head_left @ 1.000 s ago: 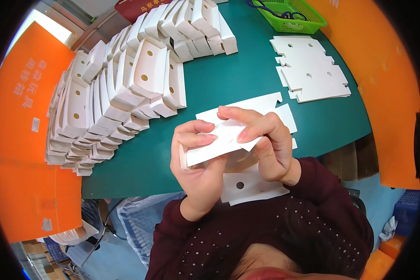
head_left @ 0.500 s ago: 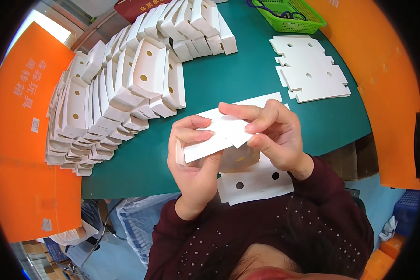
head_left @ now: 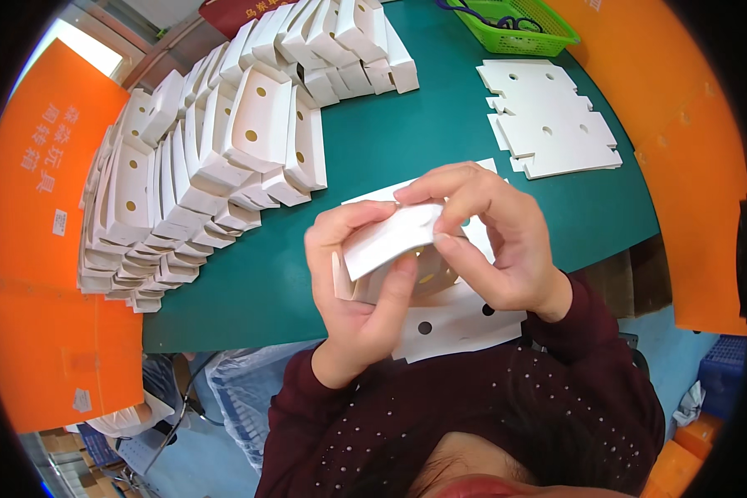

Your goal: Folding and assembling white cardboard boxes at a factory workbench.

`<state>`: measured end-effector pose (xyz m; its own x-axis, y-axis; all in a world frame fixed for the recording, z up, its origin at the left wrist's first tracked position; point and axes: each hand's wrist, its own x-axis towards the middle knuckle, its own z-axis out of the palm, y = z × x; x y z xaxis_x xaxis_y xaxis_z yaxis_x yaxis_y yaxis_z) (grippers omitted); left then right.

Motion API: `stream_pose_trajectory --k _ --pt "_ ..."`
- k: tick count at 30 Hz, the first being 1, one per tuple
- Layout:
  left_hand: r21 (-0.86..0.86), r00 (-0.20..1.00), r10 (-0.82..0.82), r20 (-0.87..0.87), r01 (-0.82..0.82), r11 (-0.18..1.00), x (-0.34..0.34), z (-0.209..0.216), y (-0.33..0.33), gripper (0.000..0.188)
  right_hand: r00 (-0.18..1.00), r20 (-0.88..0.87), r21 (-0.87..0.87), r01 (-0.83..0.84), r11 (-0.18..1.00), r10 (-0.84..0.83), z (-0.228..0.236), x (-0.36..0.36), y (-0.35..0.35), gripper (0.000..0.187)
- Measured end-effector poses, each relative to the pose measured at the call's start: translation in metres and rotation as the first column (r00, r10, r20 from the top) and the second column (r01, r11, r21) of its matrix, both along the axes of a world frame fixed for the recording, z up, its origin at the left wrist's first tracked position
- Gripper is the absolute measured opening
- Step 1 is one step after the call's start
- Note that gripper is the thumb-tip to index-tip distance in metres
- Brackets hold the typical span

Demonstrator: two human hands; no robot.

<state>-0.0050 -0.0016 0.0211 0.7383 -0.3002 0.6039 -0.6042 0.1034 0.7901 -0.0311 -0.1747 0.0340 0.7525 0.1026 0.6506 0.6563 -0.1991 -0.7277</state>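
Between my hands is a partly folded white cardboard tray [head_left: 394, 241], held up over the near edge of the table. My left hand [head_left: 353, 282] grips its left end, thumb inside and fingers over the outer wall. With thumb and fingers my right hand [head_left: 494, 236] pinches the folded edge at its right end. Shadow and my fingers hide much of the tray's inside. Under it lies a flat white cardboard blank [head_left: 465, 328] with dark round holes, reaching over the table edge against my body.
Stacks of folded white trays [head_left: 199, 166] fill the left and back of the green table [head_left: 407, 133]. Flat punched blanks [head_left: 548, 116] lie at the right, below a green basket [head_left: 515, 29] holding purple-handled things. Orange panels [head_left: 50, 249] stand on both sides.
The small flap at the tray's right end, loose under my right fingers before, no longer sticks out. The wall is now bent over more, and both hands have shifted slightly right.
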Motion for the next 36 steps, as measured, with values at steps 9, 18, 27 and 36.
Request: stream_pose_trajectory --k 9,18,27,36 --pt "-0.342 0.979 0.097 0.181 -0.030 0.939 0.010 -0.028 0.004 0.041 0.971 0.227 -0.163 0.118 0.980 -0.079 -0.014 0.013 0.010 0.037" --pt "-0.112 0.928 0.106 0.357 -0.070 0.991 0.020 -0.029 0.020 0.014 0.924 0.299 -0.187 0.300 0.936 -0.236 -0.021 0.008 0.025 0.041" --pt "-0.188 0.951 -0.076 0.301 0.137 0.973 0.027 -0.029 0.023 0.010 0.933 0.255 -0.145 0.298 0.943 -0.256 -0.021 0.003 0.029 0.040" --pt "-0.151 0.939 0.076 0.335 -0.026 0.988 0.011 -0.026 0.003 0.024 0.922 0.302 -0.151 0.298 0.942 -0.243 -0.020 0.005 0.034 0.036"
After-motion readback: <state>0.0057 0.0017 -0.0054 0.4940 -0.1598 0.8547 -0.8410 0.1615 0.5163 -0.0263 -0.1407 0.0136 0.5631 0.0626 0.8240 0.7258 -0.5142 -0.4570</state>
